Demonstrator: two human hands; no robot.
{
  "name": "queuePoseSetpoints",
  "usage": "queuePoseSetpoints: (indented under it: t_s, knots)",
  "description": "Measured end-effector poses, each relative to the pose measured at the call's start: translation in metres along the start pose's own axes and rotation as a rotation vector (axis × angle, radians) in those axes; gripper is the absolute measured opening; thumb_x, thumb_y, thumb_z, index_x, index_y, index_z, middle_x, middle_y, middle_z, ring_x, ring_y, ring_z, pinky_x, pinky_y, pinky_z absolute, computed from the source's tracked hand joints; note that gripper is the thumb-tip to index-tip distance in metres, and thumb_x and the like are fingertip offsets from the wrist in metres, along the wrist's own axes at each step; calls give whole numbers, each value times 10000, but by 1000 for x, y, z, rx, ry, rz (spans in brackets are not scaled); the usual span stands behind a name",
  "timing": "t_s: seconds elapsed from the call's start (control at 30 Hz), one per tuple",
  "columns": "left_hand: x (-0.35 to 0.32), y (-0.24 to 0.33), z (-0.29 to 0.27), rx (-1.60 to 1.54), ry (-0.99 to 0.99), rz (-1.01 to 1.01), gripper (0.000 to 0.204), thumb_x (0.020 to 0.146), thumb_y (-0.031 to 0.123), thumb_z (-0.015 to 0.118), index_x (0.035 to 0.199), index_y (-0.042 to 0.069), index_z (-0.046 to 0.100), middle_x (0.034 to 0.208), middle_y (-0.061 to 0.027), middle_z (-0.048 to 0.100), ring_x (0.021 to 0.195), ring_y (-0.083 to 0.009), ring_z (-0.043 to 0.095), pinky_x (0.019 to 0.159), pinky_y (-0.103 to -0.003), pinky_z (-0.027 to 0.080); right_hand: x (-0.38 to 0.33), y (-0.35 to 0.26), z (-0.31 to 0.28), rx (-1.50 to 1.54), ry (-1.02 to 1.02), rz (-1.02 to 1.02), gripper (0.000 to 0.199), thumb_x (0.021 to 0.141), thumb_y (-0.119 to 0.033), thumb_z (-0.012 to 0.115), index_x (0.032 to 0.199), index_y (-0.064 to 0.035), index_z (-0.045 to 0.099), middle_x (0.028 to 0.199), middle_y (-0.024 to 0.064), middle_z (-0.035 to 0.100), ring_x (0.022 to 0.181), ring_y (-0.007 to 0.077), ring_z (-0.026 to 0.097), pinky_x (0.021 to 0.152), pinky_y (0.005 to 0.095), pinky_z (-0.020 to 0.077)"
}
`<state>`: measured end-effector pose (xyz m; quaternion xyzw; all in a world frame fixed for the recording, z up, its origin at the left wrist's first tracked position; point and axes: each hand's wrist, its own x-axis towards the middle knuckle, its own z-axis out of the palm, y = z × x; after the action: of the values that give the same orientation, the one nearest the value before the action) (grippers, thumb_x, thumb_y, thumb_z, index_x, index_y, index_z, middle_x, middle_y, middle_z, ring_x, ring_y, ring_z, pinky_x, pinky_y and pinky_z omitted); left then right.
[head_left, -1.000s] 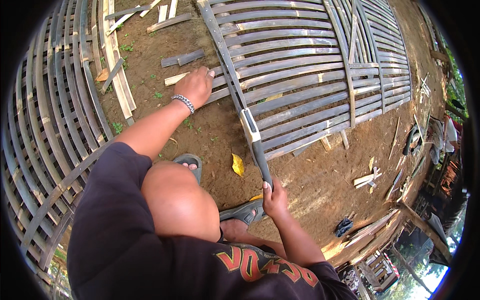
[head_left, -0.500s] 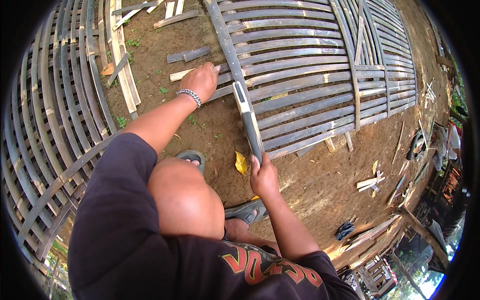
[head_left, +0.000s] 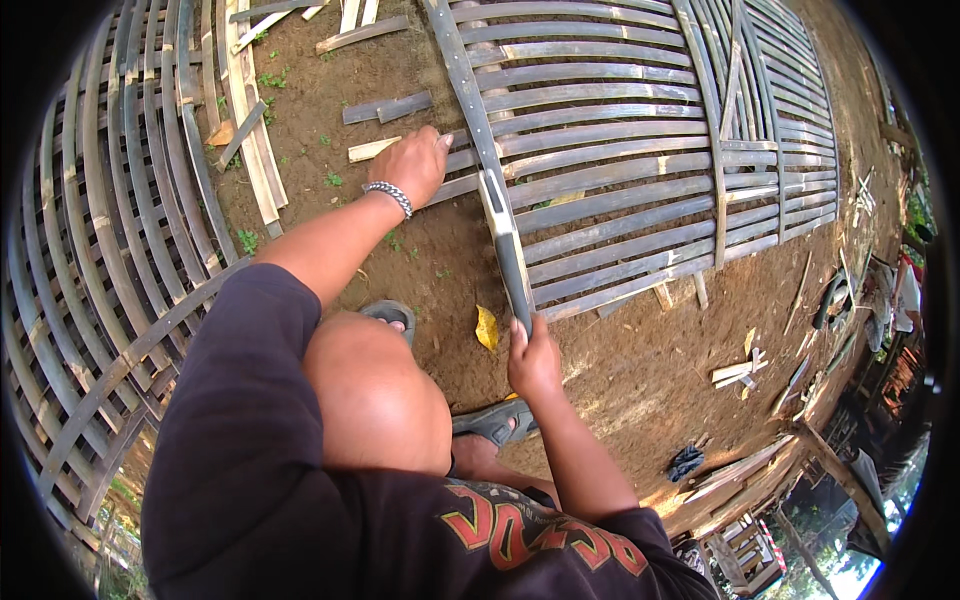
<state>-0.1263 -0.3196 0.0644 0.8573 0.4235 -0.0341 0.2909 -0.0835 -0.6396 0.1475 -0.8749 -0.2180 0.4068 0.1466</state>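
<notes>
In my right hand (head_left: 536, 362) is a claw hammer (head_left: 513, 270) by its black grip, the fingers wrapped round the end. Its pale metal head (head_left: 494, 197) lies over or just above the long bamboo rail (head_left: 468, 90); whether they touch I cannot tell. My left hand (head_left: 416, 165), with a chain bracelet on the wrist, is closed beside the rail, over the ends of bamboo slats (head_left: 450, 188) that stick out to the left. Its fingertips are hidden beneath it, so what they grip does not show. The slatted bamboo panel (head_left: 610, 165) spreads to the right of the rail.
Another bamboo lattice (head_left: 110, 200) stands along the left. Short offcuts (head_left: 388, 108) and long pale strips (head_left: 258, 150) lie on the soil. A yellow leaf (head_left: 486, 328) is near my sandals (head_left: 495, 425). More scraps (head_left: 740, 370) are scattered at the right.
The whole view has shifted slightly, so the ground and panel appear a little farther right. Both hands and the hammer keep nearly the same places relative to the rail.
</notes>
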Motion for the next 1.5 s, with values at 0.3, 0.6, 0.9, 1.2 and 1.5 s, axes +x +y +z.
queuePoseSetpoints:
  t_s: [0.3,0.6,0.9,1.2,1.5]
  knots:
    - [-2,-2,9,-28,42,34,392,1056,374,440,963,19,578,927,-254,673,881,-465,651,780,-569,514,28,-19,-4,-13,-1,-29,391,1028,-359,523,1185,-1,533,848,339,655,831,567,620,737,602,498]
    - [-1,-11,11,-21,67,34,402,1056,393,436,972,31,590,929,-256,674,878,-462,651,777,-561,519,-42,17,-4,10,-49,51,352,1020,-290,540,1206,9,531,830,333,657,812,541,645,693,602,497]
    - [-1,-9,9,-11,71,17,392,1054,386,446,977,31,594,926,-247,677,864,-461,655,772,-567,519,-80,58,-8,44,-61,63,341,1017,-296,548,1176,7,550,795,304,663,789,512,669,676,566,526]
    - [-1,-11,11,-9,78,25,375,1050,375,462,971,31,590,923,-245,674,871,-452,655,778,-558,520,-37,36,0,19,-70,34,382,1018,-311,537,1219,13,542,805,309,665,806,511,669,713,576,520]
    - [1,-4,11,-5,61,22,378,1048,380,458,967,35,590,942,-243,675,881,-452,651,775,-559,518,31,-20,0,8,-23,-9,448,1023,-335,536,1284,29,528,844,350,658,846,544,652,736,582,515]
